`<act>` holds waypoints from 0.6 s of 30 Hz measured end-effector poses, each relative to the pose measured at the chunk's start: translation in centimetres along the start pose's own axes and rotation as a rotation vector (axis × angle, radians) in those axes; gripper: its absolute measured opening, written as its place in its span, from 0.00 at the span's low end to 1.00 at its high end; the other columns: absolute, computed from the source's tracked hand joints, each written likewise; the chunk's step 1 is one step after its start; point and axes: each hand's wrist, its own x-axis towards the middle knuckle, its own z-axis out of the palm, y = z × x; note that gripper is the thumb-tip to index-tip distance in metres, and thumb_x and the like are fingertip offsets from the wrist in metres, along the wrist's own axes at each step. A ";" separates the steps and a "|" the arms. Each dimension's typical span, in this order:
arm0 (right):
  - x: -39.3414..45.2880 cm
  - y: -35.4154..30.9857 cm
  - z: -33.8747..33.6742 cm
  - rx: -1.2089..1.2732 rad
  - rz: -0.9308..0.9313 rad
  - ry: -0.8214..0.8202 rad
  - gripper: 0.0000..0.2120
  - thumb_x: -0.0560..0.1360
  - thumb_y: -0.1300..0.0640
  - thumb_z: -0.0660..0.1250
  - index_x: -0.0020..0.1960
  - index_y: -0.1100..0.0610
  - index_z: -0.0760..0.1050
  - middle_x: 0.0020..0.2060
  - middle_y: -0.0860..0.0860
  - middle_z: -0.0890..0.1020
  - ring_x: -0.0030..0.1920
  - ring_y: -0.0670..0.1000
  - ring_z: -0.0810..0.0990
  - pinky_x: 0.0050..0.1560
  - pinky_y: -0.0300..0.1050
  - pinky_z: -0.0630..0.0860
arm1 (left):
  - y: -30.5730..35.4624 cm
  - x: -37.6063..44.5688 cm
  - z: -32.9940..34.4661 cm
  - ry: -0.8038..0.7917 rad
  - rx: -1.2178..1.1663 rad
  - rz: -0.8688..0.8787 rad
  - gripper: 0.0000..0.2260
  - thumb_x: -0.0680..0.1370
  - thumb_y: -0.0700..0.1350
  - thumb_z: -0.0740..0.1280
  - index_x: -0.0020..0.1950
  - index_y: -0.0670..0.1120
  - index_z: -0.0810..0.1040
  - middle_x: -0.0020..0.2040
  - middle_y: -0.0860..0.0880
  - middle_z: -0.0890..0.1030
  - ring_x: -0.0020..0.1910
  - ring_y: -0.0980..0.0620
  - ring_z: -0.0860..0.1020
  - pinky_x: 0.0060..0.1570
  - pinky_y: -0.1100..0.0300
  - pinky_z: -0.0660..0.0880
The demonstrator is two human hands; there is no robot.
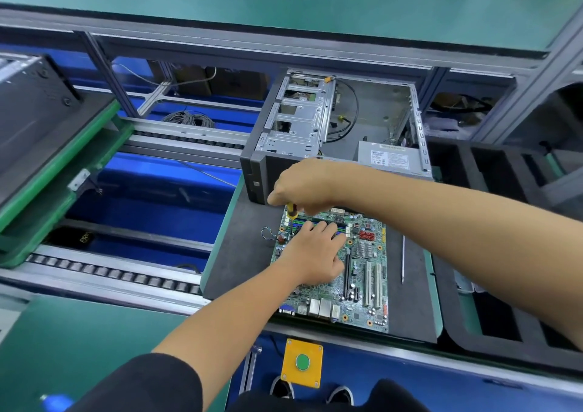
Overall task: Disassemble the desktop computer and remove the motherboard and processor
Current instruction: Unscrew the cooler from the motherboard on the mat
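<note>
Head view: right hand (301, 187) grips a screwdriver (291, 210) while left hand (310, 253) below presses flat on the stiff, fragile motherboard (362, 285), best lifted by its edges.

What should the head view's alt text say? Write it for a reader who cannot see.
A green motherboard lies on a dark grey foam mat, the left hand pressing on it while the right hand grips a yellow-handled screwdriver at its far edge. Behind stands the opened grey metal computer case.
</note>
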 end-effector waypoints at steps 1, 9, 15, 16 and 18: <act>0.0 0.1 0.3 0.013 0.001 0.022 0.10 0.67 0.68 0.63 0.40 0.55 0.65 0.31 0.50 0.67 0.35 0.55 0.68 0.28 0.43 0.55 | 0.0 0.0 0.0 0.001 0.004 0.000 0.15 0.74 0.49 0.56 0.55 0.43 0.71 0.50 0.43 0.72 0.42 0.48 0.60 0.41 0.53 0.58; -0.9 -0.3 0.8 0.360 0.218 0.045 0.15 0.72 0.54 0.65 0.32 0.49 0.61 0.30 0.46 0.69 0.31 0.45 0.67 0.30 0.42 0.61 | 0.0 0.1 0.1 -0.015 0.008 -0.003 0.15 0.74 0.50 0.55 0.55 0.43 0.70 0.50 0.44 0.71 0.42 0.48 0.60 0.42 0.52 0.58; -0.4 -0.1 0.8 0.283 0.449 0.022 0.23 0.81 0.44 0.52 0.32 0.54 0.62 0.30 0.50 0.68 0.30 0.50 0.67 0.34 0.45 0.67 | -0.1 0.1 0.2 -0.030 0.016 0.015 0.16 0.74 0.50 0.54 0.57 0.43 0.70 0.52 0.42 0.72 0.44 0.46 0.64 0.43 0.51 0.58; -0.3 -0.1 0.6 0.257 0.441 -0.014 0.22 0.81 0.44 0.53 0.32 0.54 0.62 0.30 0.50 0.68 0.30 0.49 0.66 0.34 0.45 0.67 | -0.1 0.1 0.2 -0.031 0.014 0.018 0.17 0.74 0.50 0.54 0.57 0.42 0.70 0.52 0.42 0.72 0.44 0.46 0.65 0.43 0.51 0.58; -0.3 0.0 0.3 0.242 0.366 -0.070 0.22 0.81 0.44 0.56 0.31 0.54 0.64 0.30 0.50 0.69 0.29 0.49 0.67 0.30 0.43 0.64 | -0.2 0.1 0.3 -0.023 0.016 0.016 0.16 0.74 0.50 0.54 0.57 0.43 0.70 0.51 0.42 0.72 0.43 0.47 0.62 0.42 0.51 0.57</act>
